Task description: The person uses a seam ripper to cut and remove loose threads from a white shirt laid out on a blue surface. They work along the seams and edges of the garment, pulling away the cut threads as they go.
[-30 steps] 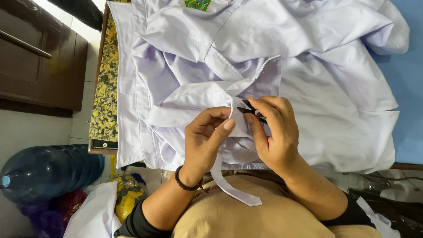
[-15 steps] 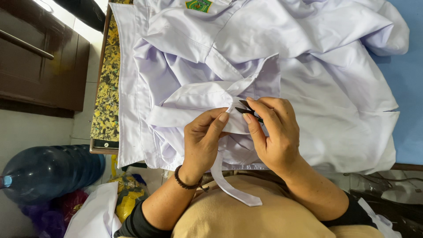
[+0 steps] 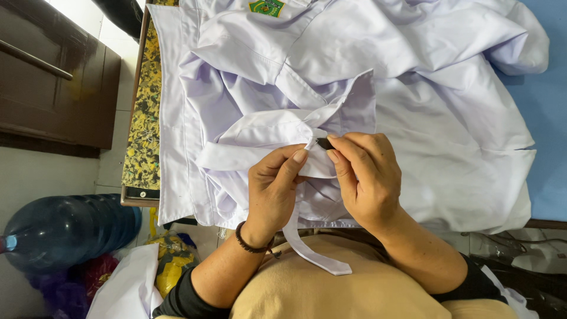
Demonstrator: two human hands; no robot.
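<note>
A pale lilac-white shirt [image 3: 425,88] lies spread over a table, with a green badge [image 3: 266,7] at its top edge. My left hand [image 3: 274,189], with a dark bead bracelet at the wrist, pinches a narrow white fabric strip [image 3: 313,251] that hangs down to my lap. My right hand [image 3: 369,177] grips a small dark tool [image 3: 324,143] at the fold where the strip meets the shirt. Both hands touch at the fingertips over the same spot of cloth.
The table's patterned yellow-black top [image 3: 143,124] shows at the left of the shirt, a blue surface [image 3: 546,136] at the right. A dark wooden cabinet [image 3: 53,77] stands far left. On the floor lie a large blue water bottle [image 3: 65,230] and coloured bags [image 3: 168,260].
My hands have stayed at the same fold. The left thumb and fingers have closed tighter on the strip, and the dark tool is more covered by my right fingers.
</note>
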